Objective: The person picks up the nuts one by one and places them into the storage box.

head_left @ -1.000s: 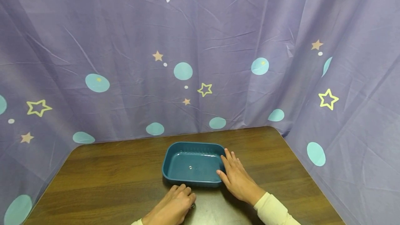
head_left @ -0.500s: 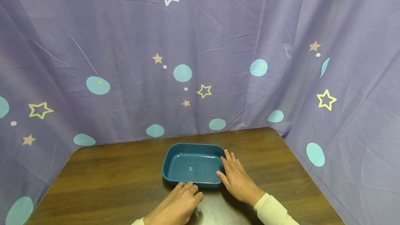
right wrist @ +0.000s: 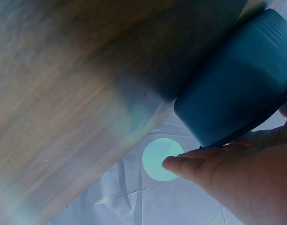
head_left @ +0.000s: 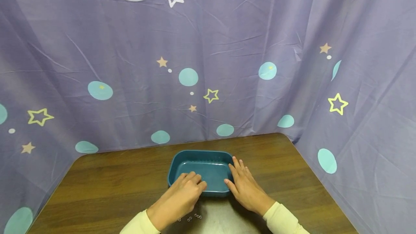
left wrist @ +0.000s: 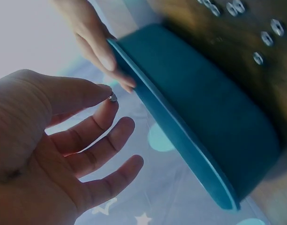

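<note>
My left hand point(head_left: 180, 198) is over the near-left rim of a teal plastic bin point(head_left: 214, 174). Between thumb and index fingertip it pinches a small metal nut point(left wrist: 113, 97), clear in the left wrist view; the other fingers are loosely bent. My right hand point(head_left: 248, 189) lies against the bin's right end with fingers extended, the thumb near the rim. Several small nuts point(head_left: 198, 216) lie on the table in front of the bin, and the left wrist view shows loose nuts point(left wrist: 277, 26) too. Part of the bin's inside is hidden behind the left hand.
The brown wooden table point(head_left: 113, 180) carries the bin near its middle. A purple curtain point(head_left: 136, 64) with stars and dots hangs at the back and both sides, close to the table's edges.
My left hand has risen from the table in front of the bin and moved forward over its near rim, uncovering several nuts. The right hand has stayed at the bin's right end.
</note>
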Tool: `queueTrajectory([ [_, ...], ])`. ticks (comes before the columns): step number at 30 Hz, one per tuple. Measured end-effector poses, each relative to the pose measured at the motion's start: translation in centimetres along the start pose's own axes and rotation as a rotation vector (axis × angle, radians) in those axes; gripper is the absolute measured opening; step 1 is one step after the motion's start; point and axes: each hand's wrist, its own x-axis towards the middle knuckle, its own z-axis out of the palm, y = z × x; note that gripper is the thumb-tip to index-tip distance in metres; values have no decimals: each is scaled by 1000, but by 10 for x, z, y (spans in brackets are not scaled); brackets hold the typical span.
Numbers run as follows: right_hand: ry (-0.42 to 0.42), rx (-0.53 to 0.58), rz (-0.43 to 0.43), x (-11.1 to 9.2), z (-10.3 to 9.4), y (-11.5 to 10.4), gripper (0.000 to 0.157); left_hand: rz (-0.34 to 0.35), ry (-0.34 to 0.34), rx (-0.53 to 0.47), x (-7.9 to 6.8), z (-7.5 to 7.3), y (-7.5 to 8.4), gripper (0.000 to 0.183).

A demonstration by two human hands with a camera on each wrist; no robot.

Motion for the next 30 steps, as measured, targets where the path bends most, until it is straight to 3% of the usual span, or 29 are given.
queueTrajectory([
  [4, 0, 0, 2, 1, 0, 0, 70, -10, 22, 2, 0, 8, -12, 21],
  [13, 21, -7, -8, 1, 2, 0, 65, -48, -17, -38, 6, 34, -31, 20],
  [30, 13, -10, -2, 1, 3, 0, 67, -92, -157, -86, 32, 77, -48, 13],
])
